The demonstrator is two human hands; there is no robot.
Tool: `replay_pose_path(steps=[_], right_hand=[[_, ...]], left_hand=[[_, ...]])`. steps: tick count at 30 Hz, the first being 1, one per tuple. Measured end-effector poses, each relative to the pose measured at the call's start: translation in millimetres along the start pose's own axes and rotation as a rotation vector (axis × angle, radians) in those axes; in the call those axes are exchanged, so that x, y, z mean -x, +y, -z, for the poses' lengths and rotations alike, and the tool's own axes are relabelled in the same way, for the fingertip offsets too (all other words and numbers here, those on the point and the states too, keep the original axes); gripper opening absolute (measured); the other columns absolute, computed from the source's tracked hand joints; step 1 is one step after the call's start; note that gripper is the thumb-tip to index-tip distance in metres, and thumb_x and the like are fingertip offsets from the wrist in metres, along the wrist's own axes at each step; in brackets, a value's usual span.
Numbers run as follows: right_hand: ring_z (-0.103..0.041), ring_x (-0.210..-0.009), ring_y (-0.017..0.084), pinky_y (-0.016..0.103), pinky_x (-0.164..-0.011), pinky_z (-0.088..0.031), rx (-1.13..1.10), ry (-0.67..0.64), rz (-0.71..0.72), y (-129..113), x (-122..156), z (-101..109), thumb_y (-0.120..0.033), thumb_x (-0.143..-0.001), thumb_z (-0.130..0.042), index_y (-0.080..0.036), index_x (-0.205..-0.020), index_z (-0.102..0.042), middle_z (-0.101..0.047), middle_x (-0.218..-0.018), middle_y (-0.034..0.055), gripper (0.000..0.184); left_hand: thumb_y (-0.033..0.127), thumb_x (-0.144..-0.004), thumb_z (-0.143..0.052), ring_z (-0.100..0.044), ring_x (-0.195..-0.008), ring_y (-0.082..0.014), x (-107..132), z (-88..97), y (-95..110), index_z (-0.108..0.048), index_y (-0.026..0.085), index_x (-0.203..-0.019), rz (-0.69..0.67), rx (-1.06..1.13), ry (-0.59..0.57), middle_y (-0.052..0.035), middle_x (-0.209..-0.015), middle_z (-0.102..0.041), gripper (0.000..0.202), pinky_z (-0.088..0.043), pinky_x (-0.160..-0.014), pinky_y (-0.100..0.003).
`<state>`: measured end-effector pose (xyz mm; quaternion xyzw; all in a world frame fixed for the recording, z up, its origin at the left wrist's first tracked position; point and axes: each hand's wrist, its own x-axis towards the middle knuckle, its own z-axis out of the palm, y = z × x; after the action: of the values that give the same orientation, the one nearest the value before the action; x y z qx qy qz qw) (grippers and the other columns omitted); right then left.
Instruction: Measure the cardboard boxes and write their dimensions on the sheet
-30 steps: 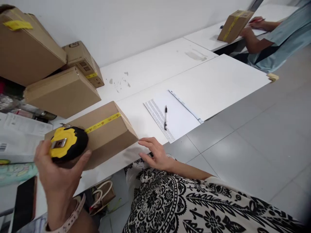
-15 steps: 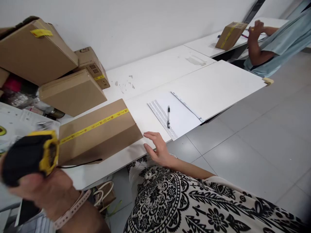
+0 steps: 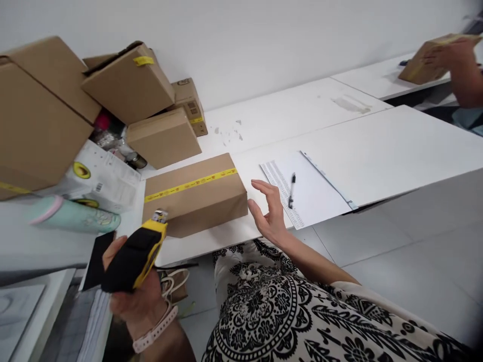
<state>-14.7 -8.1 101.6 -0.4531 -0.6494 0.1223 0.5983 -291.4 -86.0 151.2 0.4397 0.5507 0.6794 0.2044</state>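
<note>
Tape measure [image 3: 132,259], black and yellow: gripped in the left hand [image 3: 141,296], fingers wrapped about the case, black side up, metal tip towards the near left part of the cardboard carton [image 3: 199,188]; contact between tip and carton cannot be told. Position changed: a second ago it lay yellow face up over the carton's left end; half a second ago it was blurred, out past that end; now it is at the near side. Carton, one, sealed with printed yellow tape [image 3: 192,185]: flat on the white table [image 3: 400,151], near its front edge. Right hand [image 3: 270,216]: bare, holding nothing, thumb and fingers wide apart, just beside the carton's right end as in both earlier frames; touch uncertain. Printed sheet [image 3: 317,196], with black-and-clear pen [image 3: 292,191] lying across it: right of that hand, arrangement unchanged. View swung leftward: mint-green bottle [image 3: 75,215] and large carton [image 3: 33,125] at far left now show more fully. Co-worker's hand [image 3: 453,53], upper right: now against the small taped box [image 3: 417,70], whereas half a second ago it was raised beside it.
</note>
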Motion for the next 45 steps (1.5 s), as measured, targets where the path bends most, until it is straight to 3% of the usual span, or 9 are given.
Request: replay_pose_path(steps=[3,8,13,22,28,32,36,40,45], right_hand=[[-0.059,-0.134,0.03,0.057,-0.109,-0.05,-0.074,-0.035,-0.13,10.6,8.2,-4.3,-0.038,-0.102,-0.056,-0.03,-0.143,-0.056,-0.065,-0.142,0.0122,0.042],[-0.06,-0.135,0.032,0.058,-0.109,-0.051,-0.217,-0.253,-0.46,45.7,41.5,-8.8,-0.05,-0.101,-0.056,-0.027,-0.148,-0.054,-0.061,-0.15,0.0155,0.051],[-0.063,-0.131,0.031,0.057,-0.106,-0.054,-0.336,-0.42,-0.39,50.9,46.4,-10.7,-0.051,-0.098,-0.059,-0.031,-0.149,-0.054,-0.062,-0.146,0.0134,0.055],[-0.058,-0.072,0.016,0.035,-0.062,-0.054,-0.223,-0.173,-0.363,27.7,-23.6,27.9,-0.045,-0.089,-0.073,-0.034,-0.136,-0.063,-0.063,-0.11,0.005,0.05],[-0.063,-0.088,0.022,0.037,-0.068,-0.053,-0.081,-0.146,-0.275,26.0,-48.3,20.5,-0.047,-0.091,-0.067,-0.027,-0.12,-0.068,-0.068,-0.118,0.0095,0.035],[-0.065,-0.095,0.023,0.041,-0.083,-0.051,-0.213,-0.393,-0.166,-7.9,-56.7,23.9,-0.047,-0.104,-0.048,-0.025,-0.104,-0.072,-0.073,-0.103,0.0069,0.033],[-0.06,-0.077,0.019,0.038,-0.075,-0.045,-0.258,-0.641,-0.12,-32.8,-61.8,22.9,-0.055,-0.106,-0.039,-0.022,-0.084,-0.063,-0.065,-0.079,0.0032,0.046],[-0.049,-0.067,0.017,0.034,-0.064,-0.037,-0.317,-0.726,-0.183,-36.3,-60.2,18.5,-0.064,-0.103,-0.04,-0.023,-0.078,-0.052,-0.051,-0.069,-0.0005,0.049],[-0.04,-0.062,0.016,0.033,-0.06,-0.032,-0.559,-0.876,-0.357,-24.8,-66.4,27.0,-0.068,-0.098,-0.052,-0.024,-0.072,-0.052,-0.043,-0.067,-0.0017,0.051]], left_hand=[[0.079,-0.054,-0.069,-0.061,-0.117,-0.0346,-7.3,0.8,-10.3,-0.071,0.035,-0.104,-0.134,0.094,0.185,0.0002,-0.105,-0.067,0.067,-0.049,-0.106,-0.051],[0.073,-0.063,-0.069,-0.063,-0.116,-0.0324,-19.2,15.6,-39.6,-0.069,0.037,-0.092,-0.148,0.157,0.183,0.0037,-0.109,-0.069,0.046,-0.054,-0.1,-0.049],[0.083,-0.067,-0.064,-0.065,-0.116,-0.0321,-18.8,15.5,-58.7,-0.072,0.038,-0.105,-0.078,0.305,0.119,0.0018,-0.117,-0.072,0.059,-0.059,-0.092,-0.051],[0.082,-0.059,-0.078,-0.073,-0.107,-0.0351,-25.9,-1.3,-5.2,-0.073,0.028,-0.117,-0.007,0.362,-0.084,-0.0092,-0.116,-0.075,0.079,-0.058,-0.096,-0.058],[0.062,-0.065,-0.086,-0.076,-0.089,-0.026,-31.5,-28.9,15.2,-0.071,0.022,-0.118,0.066,0.318,-0.288,-0.0063,-0.1,-0.075,0.068,-0.064,-0.086,-0.043],[0.062,-0.072,-0.08,-0.076,-0.089,-0.0295,-27.9,-49.1,31.2,-0.071,0.021,-0.114,0.236,0.304,-0.547,-0.01,-0.105,-0.076,0.06,-0.066,-0.078,-0.045],[0.057,-0.077,-0.077,-0.077,-0.089,-0.032,-23.8,-63.5,41.1,-0.068,0.019,-0.118,0.374,0.321,-0.731,-0.0122,-0.107,-0.076,0.056,-0.066,-0.071,-0.044],[0.053,-0.075,-0.081,-0.077,-0.09,-0.0307,-18.6,-66.7,44.3,-0.07,0.018,-0.114,0.435,0.317,-0.719,-0.0108,-0.106,-0.077,0.054,-0.066,-0.071,-0.039],[0.051,-0.076,-0.078,-0.077,-0.091,-0.0328,-12.3,-54.7,49.5,-0.076,0.018,-0.109,0.526,0.396,-0.61,-0.01,-0.103,-0.08,0.047,-0.066,-0.079,-0.048]])
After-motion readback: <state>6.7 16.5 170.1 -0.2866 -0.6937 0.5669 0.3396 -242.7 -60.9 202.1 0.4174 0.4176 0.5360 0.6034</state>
